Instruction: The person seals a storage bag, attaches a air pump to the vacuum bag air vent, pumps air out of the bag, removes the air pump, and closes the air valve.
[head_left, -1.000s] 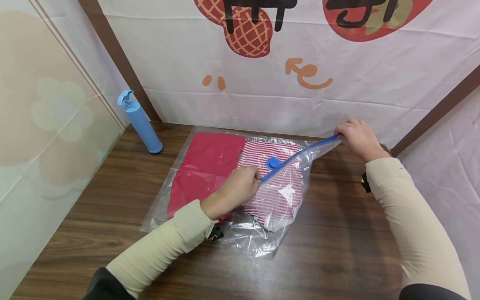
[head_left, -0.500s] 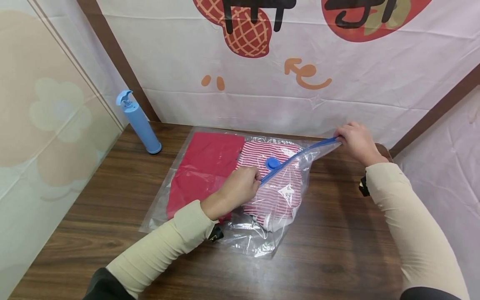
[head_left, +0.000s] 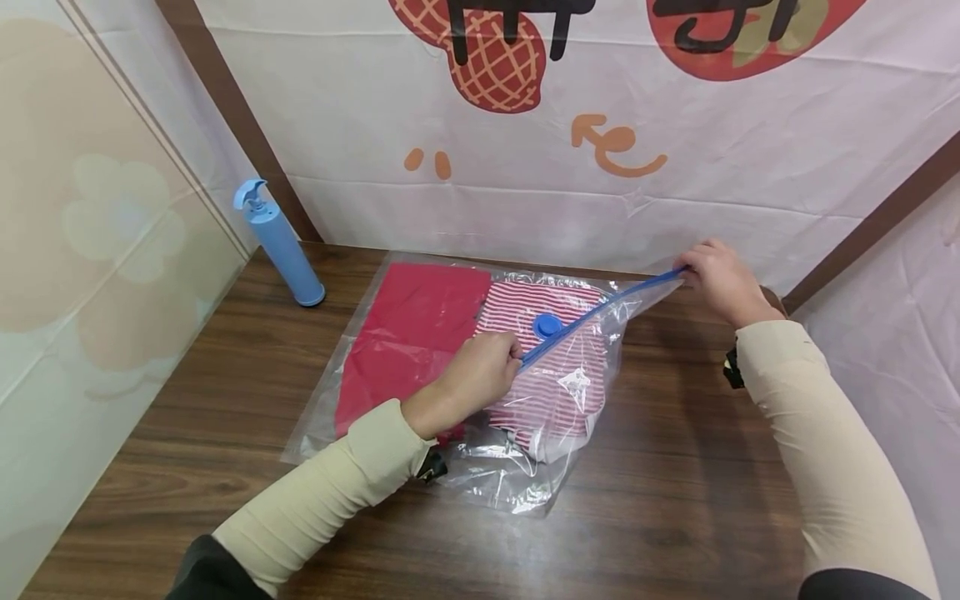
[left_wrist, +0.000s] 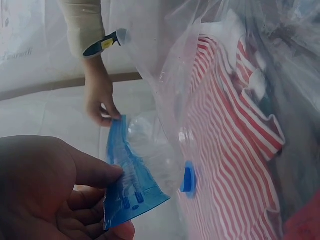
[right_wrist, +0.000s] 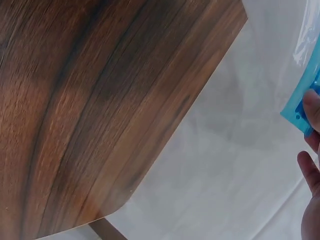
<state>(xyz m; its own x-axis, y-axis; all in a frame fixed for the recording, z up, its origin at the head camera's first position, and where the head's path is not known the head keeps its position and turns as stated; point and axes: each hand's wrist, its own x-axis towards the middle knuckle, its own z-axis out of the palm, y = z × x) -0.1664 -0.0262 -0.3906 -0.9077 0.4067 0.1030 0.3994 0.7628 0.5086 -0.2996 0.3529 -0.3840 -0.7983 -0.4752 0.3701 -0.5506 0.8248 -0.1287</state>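
The right hand (head_left: 722,279) has edged slightly farther from the blue valve (head_left: 547,325), pinching the blue seal strip (head_left: 602,308); the left hand (head_left: 482,367) pinches it nearer the valve.

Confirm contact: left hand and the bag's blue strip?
Touching. The left wrist view shows it: the left hand pinches the blue strip, with no gap between them.
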